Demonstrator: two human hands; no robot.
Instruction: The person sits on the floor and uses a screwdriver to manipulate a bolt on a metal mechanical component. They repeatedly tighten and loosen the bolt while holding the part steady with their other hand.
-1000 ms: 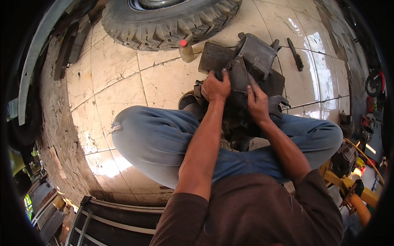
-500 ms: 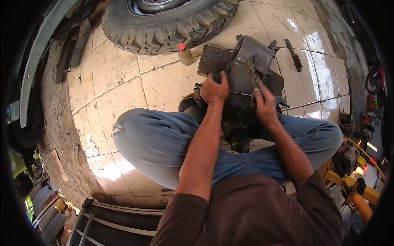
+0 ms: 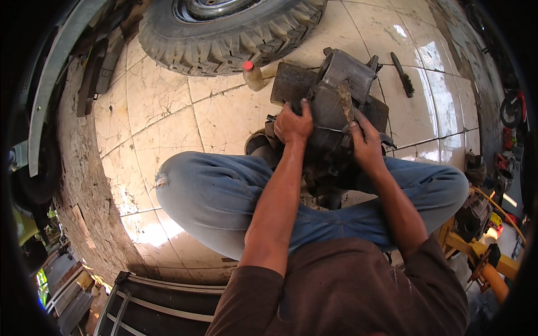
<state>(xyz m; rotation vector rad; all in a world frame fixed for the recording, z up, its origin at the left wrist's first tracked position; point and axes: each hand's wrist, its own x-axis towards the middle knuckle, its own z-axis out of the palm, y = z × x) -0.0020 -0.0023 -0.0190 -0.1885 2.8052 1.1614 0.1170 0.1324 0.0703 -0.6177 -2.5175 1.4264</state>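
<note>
A large, greasy grey metal housing [image 3: 336, 89] stands on the tiled floor between my knees. My left hand [image 3: 292, 124] grips its left side with fingers curled over the edge. My right hand [image 3: 365, 141] clasps its right side, beside a flat rusty blade-like piece [image 3: 343, 102] that rests against the housing. Whether the right hand holds that piece I cannot tell. My blue-jeaned legs [image 3: 224, 196] are folded around the part.
A big knobby tyre [image 3: 224, 33] lies at the top. A small bottle with a red cap [image 3: 252, 75] stands beside a dark flat plate [image 3: 291, 84]. A brush [image 3: 403, 75] lies on the tiles to the right. Yellow equipment [image 3: 487, 257] sits at lower right.
My right hand has shifted lower and rightward on the housing. The left hand keeps its grip on the left side. The housing appears slightly turned.
</note>
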